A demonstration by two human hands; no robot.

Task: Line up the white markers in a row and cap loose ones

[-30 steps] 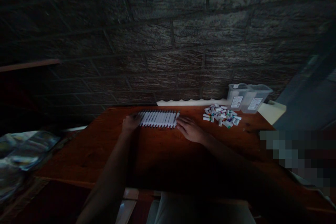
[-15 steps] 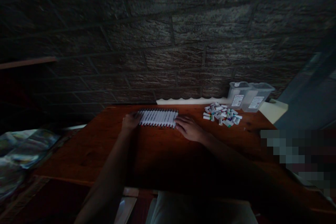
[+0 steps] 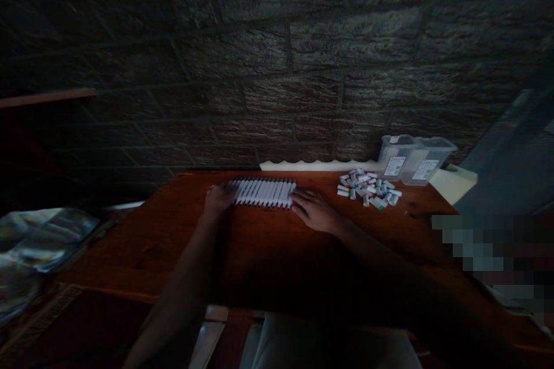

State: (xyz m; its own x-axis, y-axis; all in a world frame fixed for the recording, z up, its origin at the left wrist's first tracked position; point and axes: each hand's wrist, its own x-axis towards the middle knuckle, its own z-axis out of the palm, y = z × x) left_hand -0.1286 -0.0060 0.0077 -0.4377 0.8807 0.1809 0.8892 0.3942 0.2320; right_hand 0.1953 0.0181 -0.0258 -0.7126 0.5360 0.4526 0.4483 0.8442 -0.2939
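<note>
Marker row: twelve o'clock on bench; light, stiff, smooth, likely to roll apart.
Right grip: released, my fingers flat on its three o'clock end.
Left grip: nine o'clock end; I cannot tell its closure.
Hold: press both ends inward.
Room: cap pile two o'clock; open wood toward six.

2 hands, 1 marker row, 1 cap heap — 2 clear tubs
</note>
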